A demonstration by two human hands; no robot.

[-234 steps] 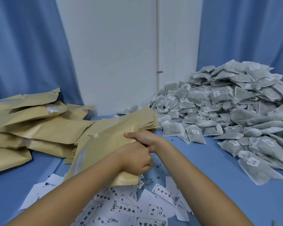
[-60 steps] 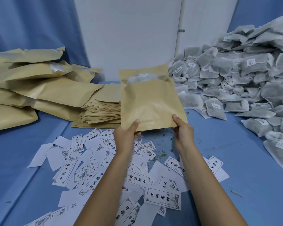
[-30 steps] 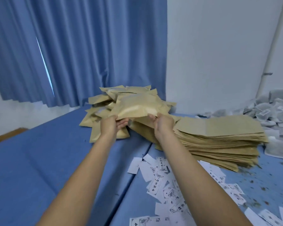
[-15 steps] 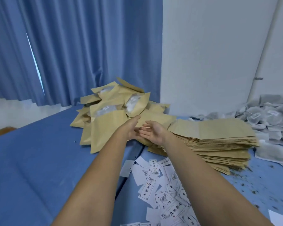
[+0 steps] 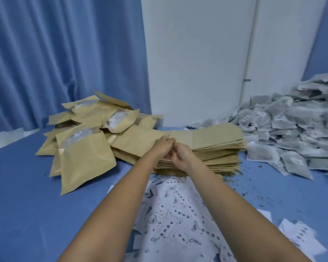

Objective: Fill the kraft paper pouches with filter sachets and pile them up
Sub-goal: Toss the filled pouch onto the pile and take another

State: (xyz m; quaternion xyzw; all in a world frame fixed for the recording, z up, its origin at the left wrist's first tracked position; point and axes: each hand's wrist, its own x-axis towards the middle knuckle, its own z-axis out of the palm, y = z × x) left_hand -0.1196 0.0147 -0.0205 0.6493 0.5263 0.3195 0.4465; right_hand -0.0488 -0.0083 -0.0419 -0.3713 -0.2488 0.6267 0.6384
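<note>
A stack of flat empty kraft pouches (image 5: 214, 142) lies in the middle of the blue table. Both my hands are at its near left corner. My left hand (image 5: 164, 145) has its fingers curled on the edge of the top pouch. Just below it, my right hand (image 5: 180, 156) curls against the stack's side; blur hides whether it holds anything. The pile of filled pouches (image 5: 87, 148) lies to the left, the nearest one leaning with its clear window up. A big heap of grey filter sachets (image 5: 292, 129) fills the right.
Many small white printed labels (image 5: 178, 214) are scattered on the blue table (image 5: 27, 205) under my forearms. Dark herb crumbs (image 5: 254, 190) dot the cloth right of the stack. A blue curtain (image 5: 64, 53) and a white wall (image 5: 197, 63) stand behind.
The filled pouch I held went onto the left pile and both hands let go. They have now moved right, to the corner of the empty-pouch stack, with fingers curled.
</note>
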